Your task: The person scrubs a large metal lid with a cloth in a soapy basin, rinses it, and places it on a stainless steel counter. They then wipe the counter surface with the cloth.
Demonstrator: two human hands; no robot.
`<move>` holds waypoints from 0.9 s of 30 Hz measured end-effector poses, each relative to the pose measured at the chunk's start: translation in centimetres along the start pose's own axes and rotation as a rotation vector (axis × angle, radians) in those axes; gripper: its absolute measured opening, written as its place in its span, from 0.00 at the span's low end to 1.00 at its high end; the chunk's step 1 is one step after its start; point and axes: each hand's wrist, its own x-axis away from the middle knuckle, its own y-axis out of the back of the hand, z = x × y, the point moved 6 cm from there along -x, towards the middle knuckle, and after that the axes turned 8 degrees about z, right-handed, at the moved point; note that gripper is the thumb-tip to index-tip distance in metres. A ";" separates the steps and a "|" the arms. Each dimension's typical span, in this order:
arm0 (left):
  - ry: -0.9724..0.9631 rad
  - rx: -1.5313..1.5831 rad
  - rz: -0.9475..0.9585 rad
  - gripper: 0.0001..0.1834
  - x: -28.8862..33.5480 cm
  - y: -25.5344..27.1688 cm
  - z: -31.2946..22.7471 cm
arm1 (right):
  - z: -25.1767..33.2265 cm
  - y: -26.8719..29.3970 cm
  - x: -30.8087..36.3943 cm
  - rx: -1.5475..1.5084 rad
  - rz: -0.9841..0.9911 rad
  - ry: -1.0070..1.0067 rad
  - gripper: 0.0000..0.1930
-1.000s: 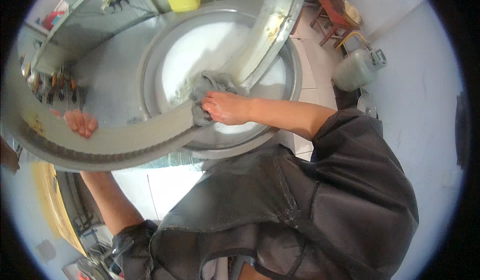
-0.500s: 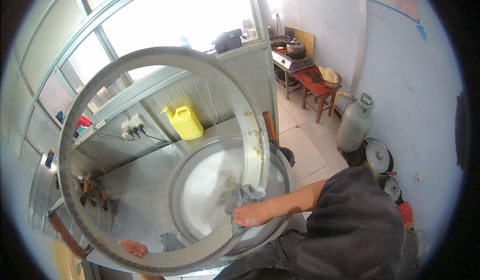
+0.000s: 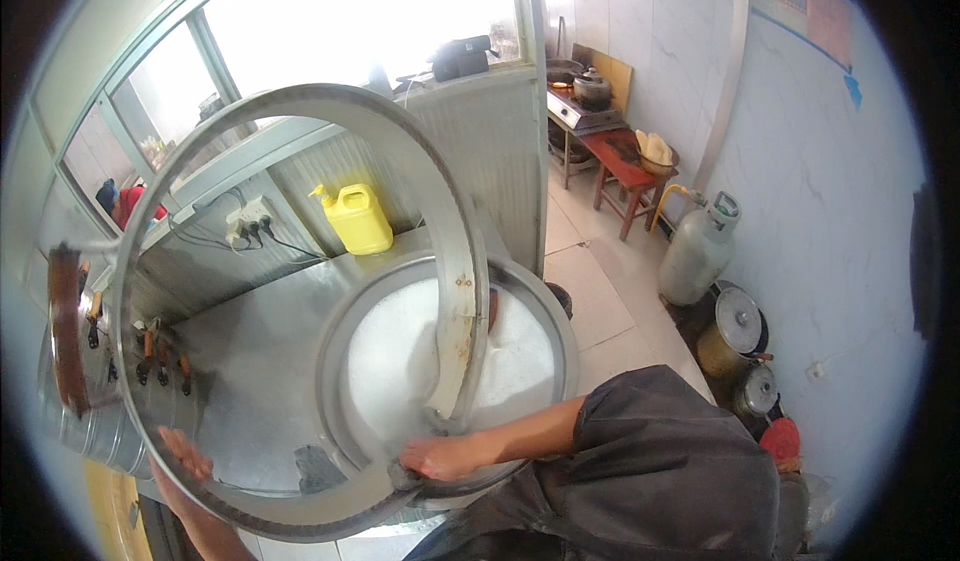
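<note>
A large metal ring (image 3: 456, 231), rust-spotted on its inner wall, is held tilted over a wide metal basin (image 3: 568, 361) of white suds. A brown wooden handle (image 3: 68, 331) sticks out from its left side. My left hand (image 3: 185, 453) grips the ring's lower left, its fingers curled over the rim and its thumb hidden. My right hand (image 3: 440, 458) is closed round a grey cloth (image 3: 404, 476), pressing it against the near part of the ring. Another dark grey cloth (image 3: 318, 469) lies beside the basin on the metal counter (image 3: 255, 391).
A yellow jug (image 3: 360, 223) stands at the counter's back, near a power strip (image 3: 250, 223) with plugged-in cables. Metal pots with dark handles (image 3: 162, 361) are at the left. Beyond to the right are a gas cylinder (image 3: 698, 256), lidded pots (image 3: 738, 323) and a stove (image 3: 585, 111).
The ring has turned and shifted left, its wooden handle swinging up. My right hand has moved left and slightly down with the cloth; my left hand has moved left and up.
</note>
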 end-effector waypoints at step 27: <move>-0.222 0.240 0.528 0.15 4.0 0.5 13.7 | -6.7 1.5 10.4 0.430 0.251 -0.304 0.08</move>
